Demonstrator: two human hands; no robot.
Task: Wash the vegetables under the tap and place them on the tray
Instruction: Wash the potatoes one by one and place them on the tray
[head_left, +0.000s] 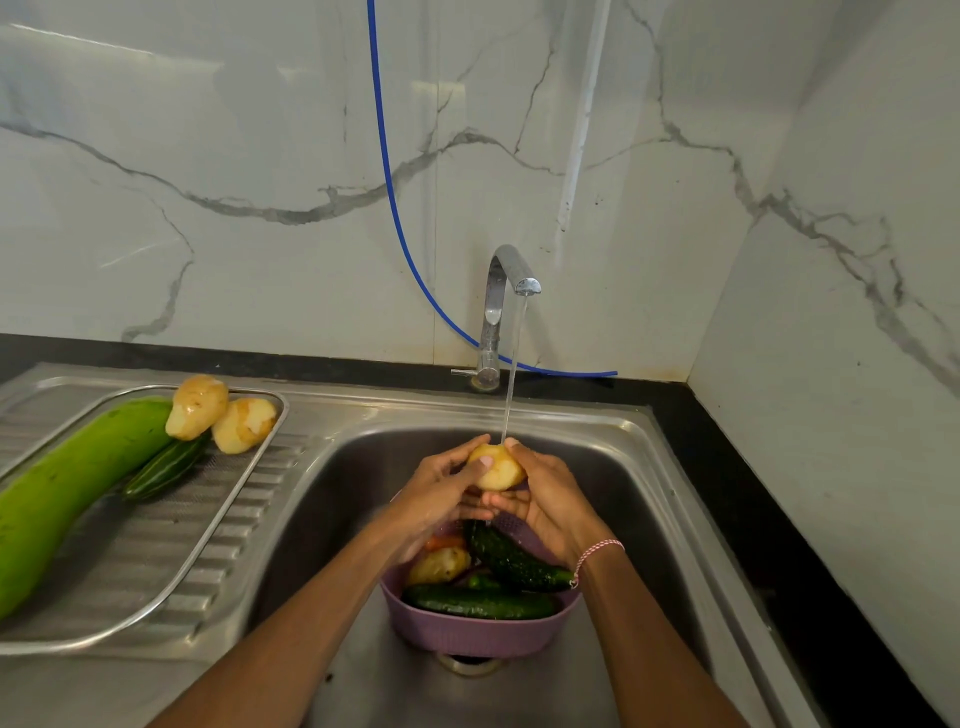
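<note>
A yellow potato (500, 470) sits under the running stream from the steel tap (506, 291). My left hand (441, 491) grips it from the left, thumb on top. My right hand (545, 499) cups it from the right and below. Beneath the hands a purple colander (478, 631) stands in the sink (343, 499), holding cucumbers (480, 603), another potato (439, 565) and a bit of carrot (444, 542). On the steel tray (171, 577) at left lie a long green gourd (67, 493), a small cucumber (163, 467) and two potatoes (200, 406).
The tray rests on the ribbed draining board left of the sink. A blue hose (395, 208) hangs down the marble wall behind the tap. A black counter edge (727, 467) runs along the right of the sink, with a wall corner close behind.
</note>
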